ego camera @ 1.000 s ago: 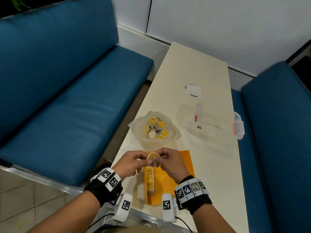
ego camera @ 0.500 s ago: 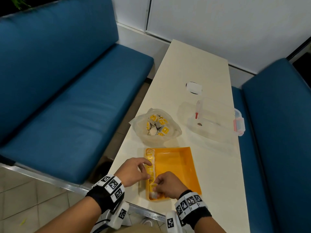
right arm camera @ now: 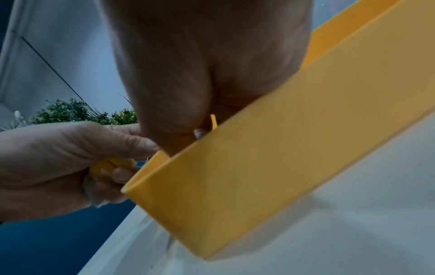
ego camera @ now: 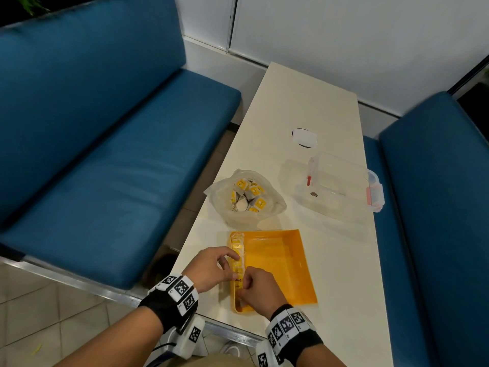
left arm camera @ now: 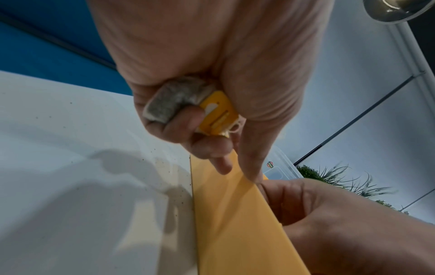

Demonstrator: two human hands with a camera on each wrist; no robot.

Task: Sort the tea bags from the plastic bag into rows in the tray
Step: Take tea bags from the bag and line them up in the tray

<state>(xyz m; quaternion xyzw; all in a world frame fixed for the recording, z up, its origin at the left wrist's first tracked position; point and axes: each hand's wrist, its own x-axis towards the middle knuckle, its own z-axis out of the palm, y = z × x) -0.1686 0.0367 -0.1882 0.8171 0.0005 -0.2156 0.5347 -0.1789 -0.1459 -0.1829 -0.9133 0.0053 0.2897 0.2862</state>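
Left wrist view: spare tea bag (left arm camera: pixel 188 104) curled in left hand (left arm camera: pixel 207 74) at frame centre, presumably next for the orange tray (left arm camera: pixel 235 223); right hand (ego camera: pixel 258 290) lower centre, grip unclear.

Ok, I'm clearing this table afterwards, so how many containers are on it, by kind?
plastic bag: 1
orange tray: 1
clear plastic box: 1
Total: 3

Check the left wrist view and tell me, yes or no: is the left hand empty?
No: the left hand curls its fingers round a grey paper tea bag with a yellow tag beside the yellow plastic tray.
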